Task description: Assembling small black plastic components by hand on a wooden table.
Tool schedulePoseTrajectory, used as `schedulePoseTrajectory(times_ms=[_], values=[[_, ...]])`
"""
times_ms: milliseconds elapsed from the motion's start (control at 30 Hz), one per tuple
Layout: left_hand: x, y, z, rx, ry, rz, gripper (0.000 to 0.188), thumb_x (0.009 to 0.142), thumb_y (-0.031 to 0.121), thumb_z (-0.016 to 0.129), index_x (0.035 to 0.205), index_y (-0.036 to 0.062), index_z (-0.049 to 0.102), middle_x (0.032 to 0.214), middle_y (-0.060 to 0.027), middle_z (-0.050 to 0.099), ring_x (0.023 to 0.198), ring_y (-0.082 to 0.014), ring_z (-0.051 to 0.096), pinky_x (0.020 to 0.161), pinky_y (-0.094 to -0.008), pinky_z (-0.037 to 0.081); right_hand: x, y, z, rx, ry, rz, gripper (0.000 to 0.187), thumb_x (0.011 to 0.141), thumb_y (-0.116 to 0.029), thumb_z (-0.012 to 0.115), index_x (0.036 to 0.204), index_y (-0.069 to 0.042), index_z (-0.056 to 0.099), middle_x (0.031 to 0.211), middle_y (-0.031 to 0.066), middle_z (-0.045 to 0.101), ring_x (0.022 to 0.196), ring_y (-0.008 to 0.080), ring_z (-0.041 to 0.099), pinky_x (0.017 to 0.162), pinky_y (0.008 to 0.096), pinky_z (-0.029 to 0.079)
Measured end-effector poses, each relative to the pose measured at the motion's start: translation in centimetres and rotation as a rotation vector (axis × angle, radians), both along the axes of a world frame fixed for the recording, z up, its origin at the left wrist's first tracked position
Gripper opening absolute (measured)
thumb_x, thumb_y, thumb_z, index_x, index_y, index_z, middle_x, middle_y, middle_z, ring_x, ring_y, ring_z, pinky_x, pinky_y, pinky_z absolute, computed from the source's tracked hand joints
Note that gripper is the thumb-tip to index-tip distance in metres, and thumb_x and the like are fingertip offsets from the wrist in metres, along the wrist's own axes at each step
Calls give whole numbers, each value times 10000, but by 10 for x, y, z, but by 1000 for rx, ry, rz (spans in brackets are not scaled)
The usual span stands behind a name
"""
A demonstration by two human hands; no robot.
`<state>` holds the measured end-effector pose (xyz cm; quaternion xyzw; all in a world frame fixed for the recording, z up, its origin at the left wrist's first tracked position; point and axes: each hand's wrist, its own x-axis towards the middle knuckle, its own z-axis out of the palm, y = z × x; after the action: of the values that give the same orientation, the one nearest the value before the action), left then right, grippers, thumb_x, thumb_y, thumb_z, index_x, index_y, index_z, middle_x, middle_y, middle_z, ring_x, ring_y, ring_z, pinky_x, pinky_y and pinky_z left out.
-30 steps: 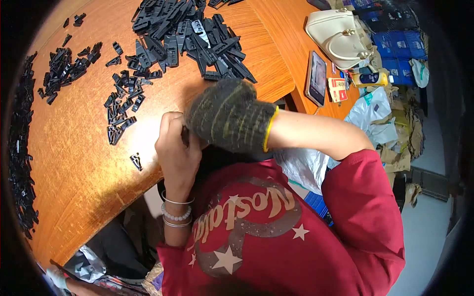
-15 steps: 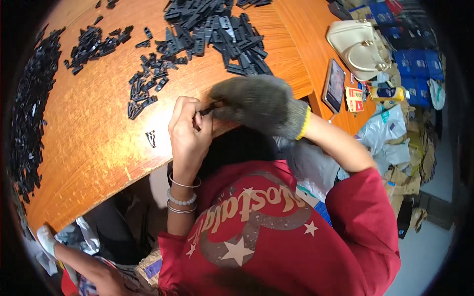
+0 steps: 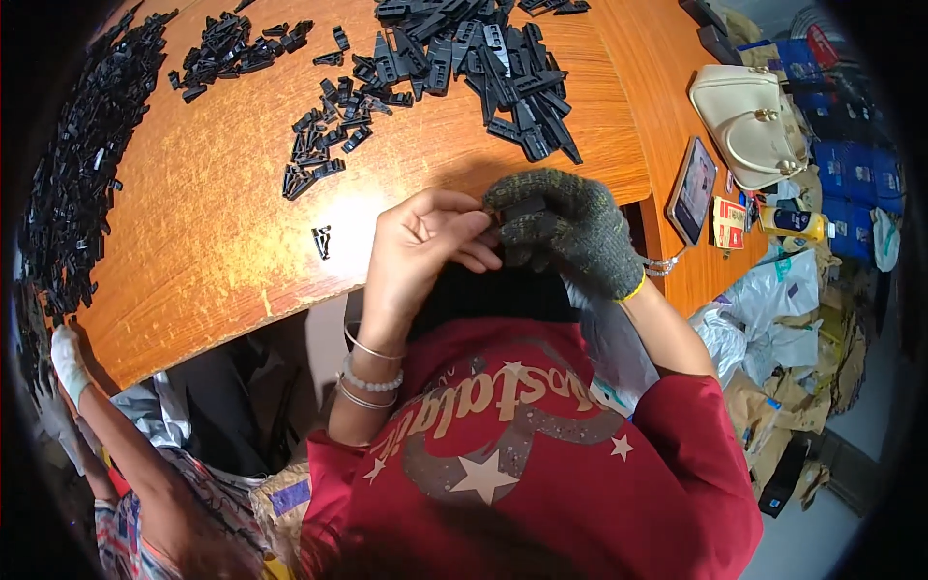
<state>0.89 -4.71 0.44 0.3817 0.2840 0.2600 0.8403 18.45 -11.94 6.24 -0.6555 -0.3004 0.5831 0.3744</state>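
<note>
My left hand point(image 3: 411, 246), bare with bracelets at the wrist, is closed in a pinch at the table's front edge. Whatever its fingertips hold is too small to make out. Against them is my right hand point(image 3: 580, 232), in a dark grey knit glove with a yellow cuff, its fingers curled round a black plastic piece point(image 3: 527, 207) that is partly hidden. One small black clip point(image 3: 322, 242) lies alone on the table left of my hands. Beyond it is a loose group of small black clips point(image 3: 333, 130). Farther back lies a heap of larger, long black plastic pieces point(image 3: 522, 87).
More small black parts point(image 3: 237, 53) lie at the back left, and a long heap point(image 3: 92, 164) lines the left side. A phone point(image 3: 693, 191), cream handbag point(image 3: 749, 126) and yellow bottle point(image 3: 797, 223) are at right. Another person's pale-gloved hand point(image 3: 68, 358) touches the table's left corner.
The whole view has shifted, so the table things sit farther right. My right hand has turned, showing its curled fingers and the black piece. My left fingers have loosened from a tighter curl into a pinch.
</note>
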Motion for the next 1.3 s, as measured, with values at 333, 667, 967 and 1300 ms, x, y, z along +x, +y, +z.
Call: schedulePoseTrajectory(times_ms=[333, 667, 967, 1300], values=[[33, 5, 14, 317, 315, -137, 142, 889, 77, 664, 916, -50, 606, 689, -108, 671, 604, -136, 673, 500, -239, 493, 22, -39, 23, 172, -423, -22, 314, 838, -141, 701, 1130, -30, 661, 921, 55, 704, 788, 129, 658, 686, 265, 530], [79, 34, 4, 1419, 771, 97, 54, 807, 5, 522, 841, 39, 547, 808, -144, 585, 743, -345, 631, 603, -434, 495, 154, -255, 66, -562, -1428, 163, 195, 880, -237, 650, 894, -45, 681, 692, 56, 630, 567, 103, 575, 467, 274, 432], [63, 32, 3, 1533, 770, 63, 35, 802, 56, 578, 837, 61, 583, 787, -111, 560, 700, -321, 617, 574, -415, 481, 108, -153, 87, -427, -779, -98, 219, 835, -252, 695, 916, -48, 701, 670, 37, 626, 556, 108, 570, 505, 277, 446], [15, 17, 1, 1252, 710, 239, 95, 815, 68, 659, 755, 31, 595, 757, -114, 551, 612, -319, 587, 528, -410, 449, 13, -14, 6, -74, -140, 148, 303, 927, -175, 606, 1189, -24, 621, 892, 61, 689, 716, 134, 643, 600, 259, 523]])
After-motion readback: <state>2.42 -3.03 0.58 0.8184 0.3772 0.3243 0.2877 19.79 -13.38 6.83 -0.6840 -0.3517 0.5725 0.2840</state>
